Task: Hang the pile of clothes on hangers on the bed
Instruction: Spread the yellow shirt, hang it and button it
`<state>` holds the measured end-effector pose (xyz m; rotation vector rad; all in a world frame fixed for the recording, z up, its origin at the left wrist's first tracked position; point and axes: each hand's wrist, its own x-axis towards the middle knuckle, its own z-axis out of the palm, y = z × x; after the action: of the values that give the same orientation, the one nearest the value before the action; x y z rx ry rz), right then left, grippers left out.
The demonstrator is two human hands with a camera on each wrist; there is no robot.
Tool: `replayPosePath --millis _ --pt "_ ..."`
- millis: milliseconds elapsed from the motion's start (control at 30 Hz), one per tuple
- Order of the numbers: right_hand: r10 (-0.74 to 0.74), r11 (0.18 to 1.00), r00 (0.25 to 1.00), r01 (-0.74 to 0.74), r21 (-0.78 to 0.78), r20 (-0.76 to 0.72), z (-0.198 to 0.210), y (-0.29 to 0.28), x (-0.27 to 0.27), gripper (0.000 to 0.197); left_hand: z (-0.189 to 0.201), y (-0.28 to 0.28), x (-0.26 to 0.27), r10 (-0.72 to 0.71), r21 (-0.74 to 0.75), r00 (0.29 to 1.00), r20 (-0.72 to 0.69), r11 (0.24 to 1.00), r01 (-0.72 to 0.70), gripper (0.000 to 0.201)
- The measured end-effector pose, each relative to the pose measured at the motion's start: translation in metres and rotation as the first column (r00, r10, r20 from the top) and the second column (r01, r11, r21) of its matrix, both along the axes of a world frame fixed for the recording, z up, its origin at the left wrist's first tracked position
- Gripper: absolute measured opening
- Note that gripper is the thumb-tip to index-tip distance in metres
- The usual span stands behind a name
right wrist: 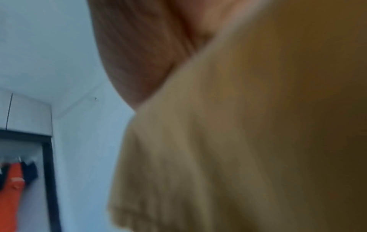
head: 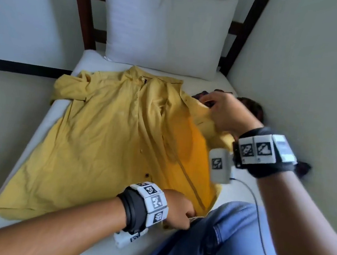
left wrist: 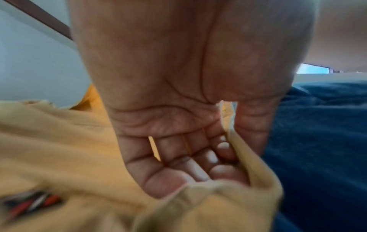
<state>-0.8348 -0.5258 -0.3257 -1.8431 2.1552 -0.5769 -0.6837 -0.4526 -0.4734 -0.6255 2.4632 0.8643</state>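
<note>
A yellow button-up shirt [head: 105,133] lies spread on the white bed [head: 47,115], collar toward the pillow. My left hand [head: 180,210] grips the shirt's lower hem near my knee; the left wrist view shows the yellow shirt fabric [left wrist: 228,200] pinched between curled fingers [left wrist: 200,166] and thumb. My right hand [head: 224,114] grips the shirt's right front panel up near the shoulder and lifts it, baring the darker yellow inside. The yellow shirt cloth [right wrist: 238,141] fills the right wrist view and hides those fingers. A dark patterned garment [head: 248,106] lies beyond the right hand by the wall.
A white pillow [head: 167,28] leans on the dark wooden headboard [head: 86,12]. Walls close in on both sides of the bed. My knee in blue jeans [head: 225,235] rests on the mattress. Clothes on hangers [right wrist: 15,180] show in an open wardrobe.
</note>
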Motion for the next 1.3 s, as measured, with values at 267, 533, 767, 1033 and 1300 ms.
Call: replayPosePath --millis 267,533,767,1033,1300 --pt "0.201 0.949 0.842 -0.294 0.114 0.5 -0.113 0.019 0.116 0.044 0.044 -0.022 0.137 0.138 0.419 0.987 -0.081 0.903 -0.092 0.021" --pt "0.379 0.512 0.6 -0.77 0.381 0.705 -0.162 0.029 0.151 0.062 0.064 -0.1 0.198 0.439 0.152 0.882 -0.171 0.896 -0.416 0.024" --pt "-0.145 0.981 0.986 0.132 0.14 0.085 -0.13 -0.024 0.014 0.049 0.013 -0.122 0.129 0.363 -0.228 0.918 -0.157 0.891 -0.392 0.07" --pt "-0.234 0.892 0.944 0.114 0.438 0.231 -0.157 -0.028 -0.02 0.019 -0.013 -0.133 0.052 0.48 -0.171 0.863 -0.154 0.848 -0.502 0.103" --pt "-0.403 0.887 0.845 0.455 0.077 -0.351 -0.029 -0.045 -0.102 0.027 -0.012 -0.157 0.039 0.511 0.026 0.848 -0.136 0.858 -0.513 0.117"
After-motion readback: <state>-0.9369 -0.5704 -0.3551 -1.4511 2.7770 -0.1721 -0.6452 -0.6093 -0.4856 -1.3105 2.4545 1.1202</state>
